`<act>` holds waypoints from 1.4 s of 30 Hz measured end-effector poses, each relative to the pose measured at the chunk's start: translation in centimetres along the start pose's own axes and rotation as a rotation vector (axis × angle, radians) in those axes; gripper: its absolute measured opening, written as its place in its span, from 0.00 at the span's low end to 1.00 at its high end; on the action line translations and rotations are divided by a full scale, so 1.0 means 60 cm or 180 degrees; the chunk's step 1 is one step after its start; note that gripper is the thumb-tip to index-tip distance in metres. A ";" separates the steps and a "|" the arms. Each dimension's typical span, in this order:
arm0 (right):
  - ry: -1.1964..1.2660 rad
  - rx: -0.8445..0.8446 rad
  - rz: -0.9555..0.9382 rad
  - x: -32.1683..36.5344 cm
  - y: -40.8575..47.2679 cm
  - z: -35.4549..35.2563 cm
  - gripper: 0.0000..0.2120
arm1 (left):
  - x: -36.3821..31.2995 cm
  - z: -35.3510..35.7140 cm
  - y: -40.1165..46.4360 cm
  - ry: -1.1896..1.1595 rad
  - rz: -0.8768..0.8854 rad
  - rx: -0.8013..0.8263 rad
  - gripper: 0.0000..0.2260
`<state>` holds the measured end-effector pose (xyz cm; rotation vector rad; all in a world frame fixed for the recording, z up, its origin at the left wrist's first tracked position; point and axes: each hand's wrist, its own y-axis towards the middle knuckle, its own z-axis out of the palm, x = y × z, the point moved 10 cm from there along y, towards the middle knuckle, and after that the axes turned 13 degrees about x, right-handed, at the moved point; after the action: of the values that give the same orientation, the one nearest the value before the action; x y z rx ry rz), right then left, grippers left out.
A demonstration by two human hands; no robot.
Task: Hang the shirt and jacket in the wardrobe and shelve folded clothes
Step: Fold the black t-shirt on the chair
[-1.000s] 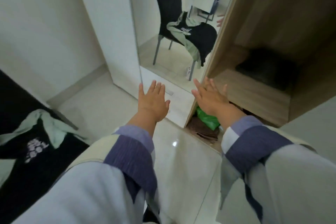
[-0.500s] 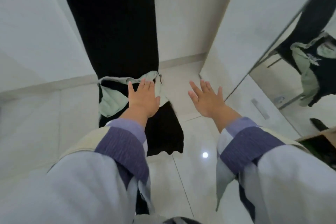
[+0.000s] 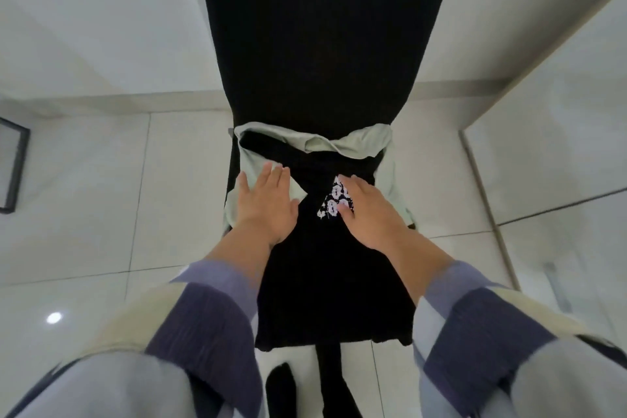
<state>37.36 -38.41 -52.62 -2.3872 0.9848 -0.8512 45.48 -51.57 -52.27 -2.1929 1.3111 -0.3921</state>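
Left hand (image 3: 264,204) lies flat, fingers straight, on the pale green part of the garment (image 3: 325,153) draped over the black chair (image 3: 315,44); right hand (image 3: 366,210) lies equally flat beside its white print (image 3: 334,198). Looks like the pickup step, so next both need to close on fabric and lift.

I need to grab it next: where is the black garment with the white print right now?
In the head view, the black garment lies mid-frame on the black chair seat, over a pale green garment, under both hands.

Black chair (image 3: 322,44) under jacket (image 3: 346,142)
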 end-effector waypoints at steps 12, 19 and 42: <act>-0.1036 -0.1134 -0.0108 -0.097 0.194 -0.070 0.28 | -0.033 -0.062 0.206 0.0161 -0.0005 -0.1079 0.26; -0.0452 -0.1640 -0.0339 -0.118 0.145 -0.175 0.14 | -0.091 -0.130 0.173 0.0092 0.0107 -0.1266 0.13; 0.0619 -0.1186 -0.0803 0.115 -0.319 -0.567 0.10 | -0.106 -0.579 -0.322 -0.0296 0.0130 -0.2331 0.05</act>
<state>27.48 -35.73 -14.30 -2.8335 1.0004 -1.0886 38.63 -49.43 -12.64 -2.7071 1.6156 0.2565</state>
